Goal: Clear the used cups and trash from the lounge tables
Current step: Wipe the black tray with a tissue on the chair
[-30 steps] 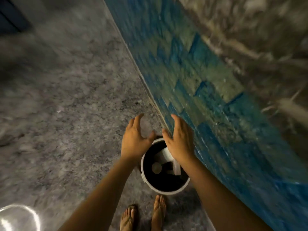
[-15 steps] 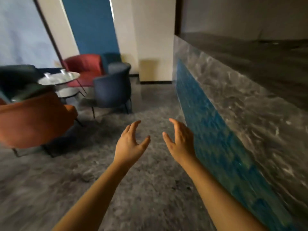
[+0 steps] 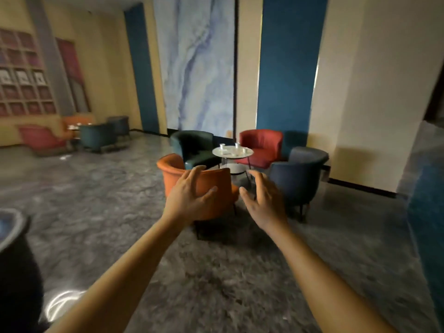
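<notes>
A small round white table (image 3: 248, 152) stands across the room among several armchairs. On it are two pale cups, one at the left (image 3: 222, 146) and one at the back (image 3: 237, 145), plus small bits of trash too blurred to name. My left hand (image 3: 189, 198) and my right hand (image 3: 263, 200) are stretched out in front of me at chest height, both empty with fingers spread. They are well short of the table, over the floor.
An orange chair (image 3: 216, 186), a dark green chair (image 3: 194, 146), a red chair (image 3: 262, 144) and a navy chair (image 3: 296, 179) ring the table. More chairs (image 3: 96, 137) stand at the far left wall. A dark round object (image 3: 14, 260) is at my lower left. A blue-tiled counter (image 3: 427, 212) runs along the right.
The view lifted from the white bin by my feet and swung left toward the chairs and table. Both hands stayed empty and spread in front of me.
</notes>
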`<state>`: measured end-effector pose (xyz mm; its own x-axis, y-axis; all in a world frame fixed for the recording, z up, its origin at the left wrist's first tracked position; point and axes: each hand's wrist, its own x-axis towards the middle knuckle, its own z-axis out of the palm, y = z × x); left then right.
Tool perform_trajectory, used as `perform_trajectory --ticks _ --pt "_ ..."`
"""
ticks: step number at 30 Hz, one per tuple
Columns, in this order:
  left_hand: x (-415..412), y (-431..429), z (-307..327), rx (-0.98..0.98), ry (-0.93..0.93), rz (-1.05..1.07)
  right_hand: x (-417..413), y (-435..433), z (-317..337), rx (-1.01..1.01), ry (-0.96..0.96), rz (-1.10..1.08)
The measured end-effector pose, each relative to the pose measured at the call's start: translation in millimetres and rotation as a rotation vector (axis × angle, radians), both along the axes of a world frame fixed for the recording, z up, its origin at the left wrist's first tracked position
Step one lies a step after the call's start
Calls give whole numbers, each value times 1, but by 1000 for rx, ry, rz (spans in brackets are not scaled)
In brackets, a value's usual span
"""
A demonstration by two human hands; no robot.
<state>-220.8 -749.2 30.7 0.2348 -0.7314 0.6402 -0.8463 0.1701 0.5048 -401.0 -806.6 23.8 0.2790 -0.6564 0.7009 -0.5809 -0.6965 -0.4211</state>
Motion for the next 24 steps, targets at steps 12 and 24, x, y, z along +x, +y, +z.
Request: perform_trajectory --ticks 12,24 --pt "200 93 -5 -33 118 489 286 27 8 106 27 578" --pt "349 117 -15 -46 164 1003 504 9 -6 120 121 1009"
